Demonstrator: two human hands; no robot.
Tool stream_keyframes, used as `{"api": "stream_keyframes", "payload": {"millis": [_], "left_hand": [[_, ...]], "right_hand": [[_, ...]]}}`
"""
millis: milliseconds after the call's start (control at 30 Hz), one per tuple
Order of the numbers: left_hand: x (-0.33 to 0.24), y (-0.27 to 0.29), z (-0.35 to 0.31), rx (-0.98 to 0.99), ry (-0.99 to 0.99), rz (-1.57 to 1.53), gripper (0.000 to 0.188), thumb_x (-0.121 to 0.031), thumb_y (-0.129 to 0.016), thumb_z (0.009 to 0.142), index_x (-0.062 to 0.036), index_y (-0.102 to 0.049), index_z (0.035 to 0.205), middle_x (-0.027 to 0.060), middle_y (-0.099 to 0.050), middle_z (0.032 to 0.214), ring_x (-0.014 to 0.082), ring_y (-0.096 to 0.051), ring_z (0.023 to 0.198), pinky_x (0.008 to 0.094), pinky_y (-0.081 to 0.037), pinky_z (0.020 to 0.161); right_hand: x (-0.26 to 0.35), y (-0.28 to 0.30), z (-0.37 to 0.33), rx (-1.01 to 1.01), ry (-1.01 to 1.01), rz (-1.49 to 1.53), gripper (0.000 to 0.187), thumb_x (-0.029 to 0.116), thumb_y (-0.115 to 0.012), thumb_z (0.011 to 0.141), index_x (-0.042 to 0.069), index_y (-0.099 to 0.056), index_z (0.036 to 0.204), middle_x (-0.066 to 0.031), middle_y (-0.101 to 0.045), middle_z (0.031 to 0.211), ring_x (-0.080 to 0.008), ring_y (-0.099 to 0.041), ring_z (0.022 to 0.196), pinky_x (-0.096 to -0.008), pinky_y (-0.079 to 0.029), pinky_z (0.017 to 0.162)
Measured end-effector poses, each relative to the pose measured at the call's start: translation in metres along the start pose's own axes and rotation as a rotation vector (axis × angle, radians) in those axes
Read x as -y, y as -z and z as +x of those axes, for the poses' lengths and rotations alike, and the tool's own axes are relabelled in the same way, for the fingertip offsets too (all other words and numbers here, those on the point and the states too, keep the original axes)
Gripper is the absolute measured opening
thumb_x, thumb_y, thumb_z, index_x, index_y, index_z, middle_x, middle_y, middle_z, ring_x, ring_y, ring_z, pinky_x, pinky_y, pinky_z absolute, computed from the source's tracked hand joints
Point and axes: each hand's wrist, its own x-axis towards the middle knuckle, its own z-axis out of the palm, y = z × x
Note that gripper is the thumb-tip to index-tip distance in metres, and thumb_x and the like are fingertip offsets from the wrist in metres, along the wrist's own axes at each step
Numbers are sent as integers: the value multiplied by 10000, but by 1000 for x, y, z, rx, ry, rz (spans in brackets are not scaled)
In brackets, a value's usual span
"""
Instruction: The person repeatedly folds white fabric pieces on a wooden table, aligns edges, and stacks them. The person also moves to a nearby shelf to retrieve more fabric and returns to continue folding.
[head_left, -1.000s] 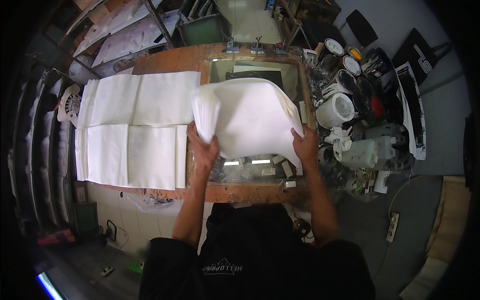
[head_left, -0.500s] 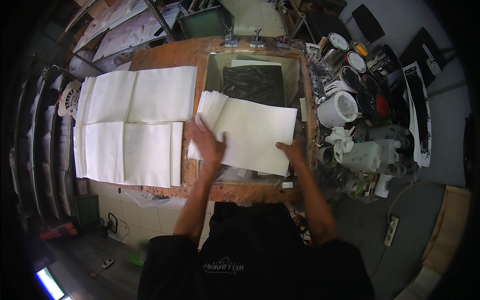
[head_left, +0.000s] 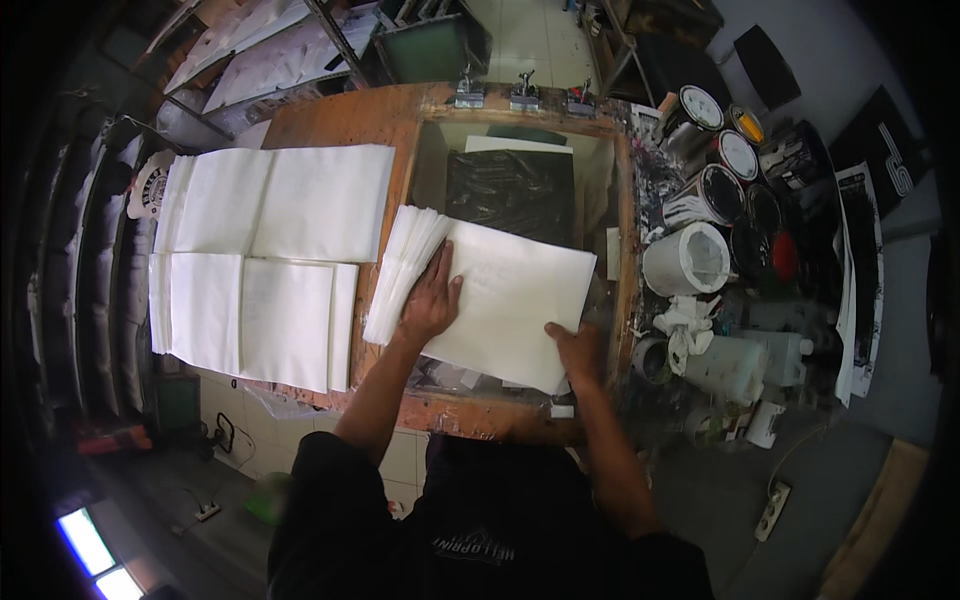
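A stack of off-white flat sheets (head_left: 520, 290) lies tilted over the wooden frame on the table. Its left end has many layers fanned and raised like folded edges (head_left: 405, 265). My left hand (head_left: 432, 305) rests on the stack with fingers stretched out along the inner side of those layers, thumb apart. At the lower right corner, my right hand (head_left: 577, 352) grips the stack, thumb on top and the other fingers hidden beneath. Left of it lie two more overlapped piles of the same white sheets, a far one (head_left: 320, 200) and a near one (head_left: 290, 320).
The wooden screen frame (head_left: 622, 200), held by metal clamps (head_left: 524, 92) at the back, has a dark panel (head_left: 510, 190) in it. Paint cans (head_left: 717, 195), a white bucket (head_left: 687, 258) and plastic jugs (head_left: 730, 365) crowd the right side. A rack (head_left: 85, 260) stands at left.
My left hand has settled flat against the fanned layers, which have shifted down and left. The stack is turned slightly clockwise. My right hand keeps its corner grip. The whole view has shifted a little.
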Motion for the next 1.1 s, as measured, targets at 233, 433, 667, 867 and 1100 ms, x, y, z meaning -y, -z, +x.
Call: {"api": "stream_keyframes", "payload": {"millis": [233,433,667,867,1100], "left_hand": [[22,-17,-39,-114,-81,234,651,81,-504,828,-1,-478,1473,224,-462,1524,373,-475,1392,420,-394,1180],[-40,60,-19,-230,658,409,1097,-204,-794,681,43,-169,1548,288,-447,1432,441,-411,1347,580,-314,1112],[11,72,3,185,927,26,1020,-194,-790,626,105,-301,1469,279,-563,1311,432,-527,1267,465,-463,1052],[27,69,-10,92,831,-19,949,-266,-882,576,80,-444,1343,262,-615,1233,412,-589,1205,481,-507,991],[4,67,-4,71,928,-37,686,-112,-786,685,34,-462,1273,233,-676,1133,389,-684,1047,491,-563,902]], "right_hand": [[-8,-9,4,-29,57,-22,428,247,-788,753,-93,-702,998,-252,-736,952,-367,-720,870,-432,-546,820],[-7,-5,13,-7,-21,-134,477,155,-786,792,-129,-621,1138,-251,-697,1088,-337,-685,964,-417,-526,865],[-28,-2,29,72,123,20,532,197,-773,843,-177,-573,1164,-312,-672,1150,-406,-689,1013,-452,-528,901],[-9,2,17,146,121,-75,574,200,-782,854,-199,-535,1185,-319,-660,1149,-384,-680,1003,-447,-536,884],[31,15,1,-50,19,-736,654,403,-794,782,-119,-669,1156,-292,-695,1175,-455,-679,1042,-488,-520,945]]}}
